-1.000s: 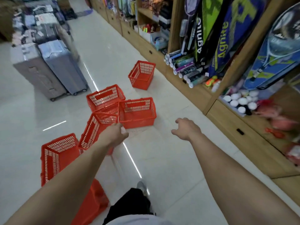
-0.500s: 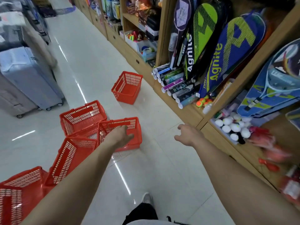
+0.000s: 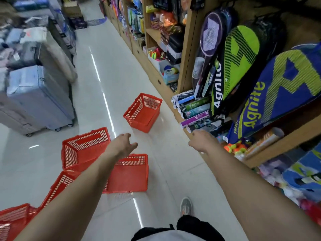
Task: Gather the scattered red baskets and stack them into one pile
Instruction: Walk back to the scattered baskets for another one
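Observation:
Several red plastic baskets lie scattered on the white shop floor. The farthest basket stands alone near the shelf base. A second basket sits left of my left arm, a third basket lies under my left wrist, a tilted one leans lower left, and another basket is at the bottom left corner. My left hand is stretched forward above the floor, fingers apart, holding nothing. My right hand reaches forward beside the shelf edge, loosely curled and empty.
Wooden shelving with racket bags, shuttlecock tubes and balls runs along the right. Grey suitcases stand on the left. The aisle floor runs ahead. My shoe is below.
I have stepped forward; the baskets have slid lower in view. My left hand has left the near basket's rim and now reaches past it toward the farthest basket. My right hand moved slightly forward.

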A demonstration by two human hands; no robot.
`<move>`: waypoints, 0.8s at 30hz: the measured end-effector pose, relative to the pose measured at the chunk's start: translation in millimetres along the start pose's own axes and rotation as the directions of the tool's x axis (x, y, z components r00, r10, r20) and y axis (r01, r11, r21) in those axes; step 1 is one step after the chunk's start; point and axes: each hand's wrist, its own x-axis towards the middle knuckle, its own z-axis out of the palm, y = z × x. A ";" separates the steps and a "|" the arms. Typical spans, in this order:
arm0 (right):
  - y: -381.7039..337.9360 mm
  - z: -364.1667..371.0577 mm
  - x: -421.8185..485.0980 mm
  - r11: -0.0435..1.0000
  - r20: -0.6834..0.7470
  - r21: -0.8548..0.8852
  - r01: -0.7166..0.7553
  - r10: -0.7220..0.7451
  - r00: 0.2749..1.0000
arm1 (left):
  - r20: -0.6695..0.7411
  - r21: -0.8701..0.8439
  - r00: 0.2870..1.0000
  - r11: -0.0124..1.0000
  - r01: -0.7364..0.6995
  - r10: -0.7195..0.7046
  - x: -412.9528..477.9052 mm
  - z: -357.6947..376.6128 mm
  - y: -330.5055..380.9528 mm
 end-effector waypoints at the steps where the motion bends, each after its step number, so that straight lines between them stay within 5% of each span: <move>1: 6.6 -15.7 23.7 1.000 -0.001 0.000 0.014 -0.014 1.000 | -0.003 -0.008 1.000 1.000 0.028 -0.028 15.7 -6.4 10.9; 9: -8.4 -101.7 188.9 0.987 0.011 -0.068 0.145 -0.145 0.989 | -0.051 -0.080 0.983 0.981 0.174 -0.178 114.3 -53.8 52.5; 16: -89.5 -127.2 324.6 0.958 0.099 -0.100 0.268 -0.259 0.961 | -0.023 -0.132 0.960 0.953 0.272 -0.278 224.3 -74.1 8.5; 24: -171.1 -156.6 461.1 0.964 0.152 -0.115 0.239 -0.220 0.964 | 0.103 -0.192 0.946 0.927 0.321 -0.306 386.1 -115.0 -50.6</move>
